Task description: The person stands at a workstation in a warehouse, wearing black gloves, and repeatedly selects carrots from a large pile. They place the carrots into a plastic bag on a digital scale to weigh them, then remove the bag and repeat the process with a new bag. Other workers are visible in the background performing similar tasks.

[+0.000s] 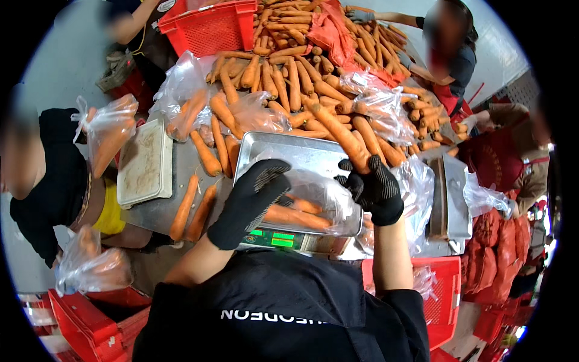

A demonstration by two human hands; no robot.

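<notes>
My right hand point(377, 190), in a black knit glove, grips the thick end of a large carrot point(339, 129) that points up and away over the pile. Below it a metal tray point(312, 149) rests on a digital scale point(287, 241) with a lit display. In the tray lies a clear plastic bag point(330, 192) with several carrots point(298, 217) inside. My left hand point(255, 199), gloved alike, is at the tray's left side against the bag; its fingertips are partly hidden, so whether it pinches the plastic cannot be told.
A large heap of carrots point(294, 81) covers the table beyond the tray. A second scale point(144, 163) stands left, another metal tray point(454, 199) right. Red crates point(208, 29) stand behind and below. Co-workers point(54, 172) stand on both sides, one beside a bag of carrots point(108, 131).
</notes>
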